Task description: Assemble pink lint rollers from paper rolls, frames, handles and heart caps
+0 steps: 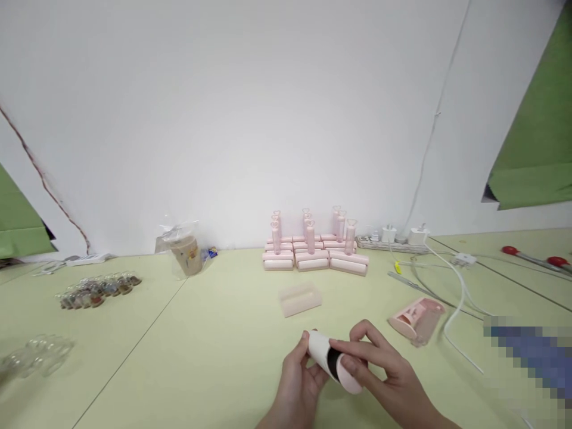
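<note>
Both hands hold a white-and-pink roller (320, 347) just above the table. It is a short cylinder with a white wrap, a black band and a round pink end that tilts down toward me. My left hand (298, 375) is closed around its far, white end. The fingers of my right hand (384, 369) press on the pink end and the black band. Beyond the hands lies a pale pink rectangular tray (300, 299). To the right, an open pink housing (417, 320) with a clear part rests on the table. What is inside the roller is hidden.
Several pink-and-white rollers (311, 260) with upright heart-topped handles stand in rows by the wall. A bagged cup (187, 255), small glass domes (100, 289) and clear domes (40, 354) are at left. A power strip (379, 243), white cable (462, 292) and red-handled tools (509, 250) are at right.
</note>
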